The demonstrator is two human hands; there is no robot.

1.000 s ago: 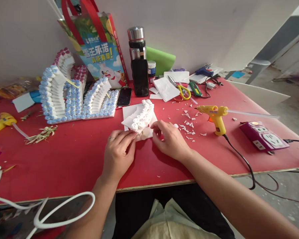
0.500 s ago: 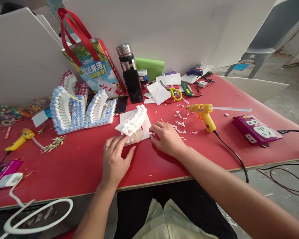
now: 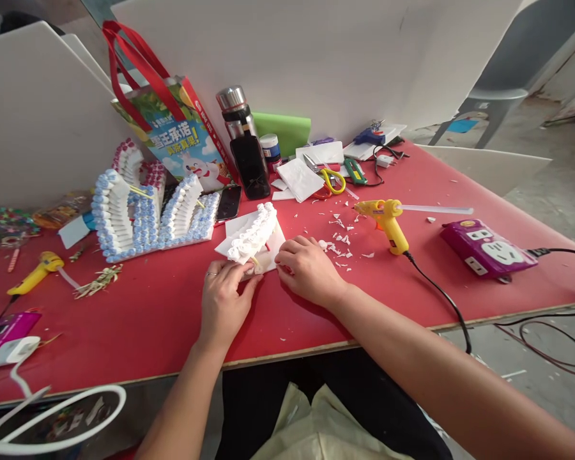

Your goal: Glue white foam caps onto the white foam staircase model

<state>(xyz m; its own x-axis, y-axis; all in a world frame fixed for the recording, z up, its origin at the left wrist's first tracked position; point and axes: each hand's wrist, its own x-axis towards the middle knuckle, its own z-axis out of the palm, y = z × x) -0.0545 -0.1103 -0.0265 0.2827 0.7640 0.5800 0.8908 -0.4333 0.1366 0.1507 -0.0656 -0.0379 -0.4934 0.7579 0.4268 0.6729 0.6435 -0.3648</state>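
A white model (image 3: 253, 237) with a curved row of white paper-like rosettes stands on a flat white board (image 3: 278, 237) in front of me. Thin yellow and red sticks show beneath the row. My left hand (image 3: 227, 297) is closed at the board's front left corner, fingers on top and thumb pointing inward. Small rosettes at that front edge are partly covered by its fingers. My right hand (image 3: 311, 268) rests at the board's right edge with fingers curled in; whatever its fingertips hold is hidden.
Blue-and-white rosette models (image 3: 156, 220) stand at the left. A yellow glue gun (image 3: 388, 223) and a purple power strip (image 3: 486, 248) lie right. Behind are a phone (image 3: 252, 167), steel flask (image 3: 232, 108), scissors (image 3: 333, 182) and shopping bag (image 3: 182, 140). White scraps (image 3: 340, 239) litter the table (image 3: 138, 319).
My left thumb has moved in toward the fingers, closing at the board's front edge. My right hand stays by the right edge. The whole view has shifted slightly.
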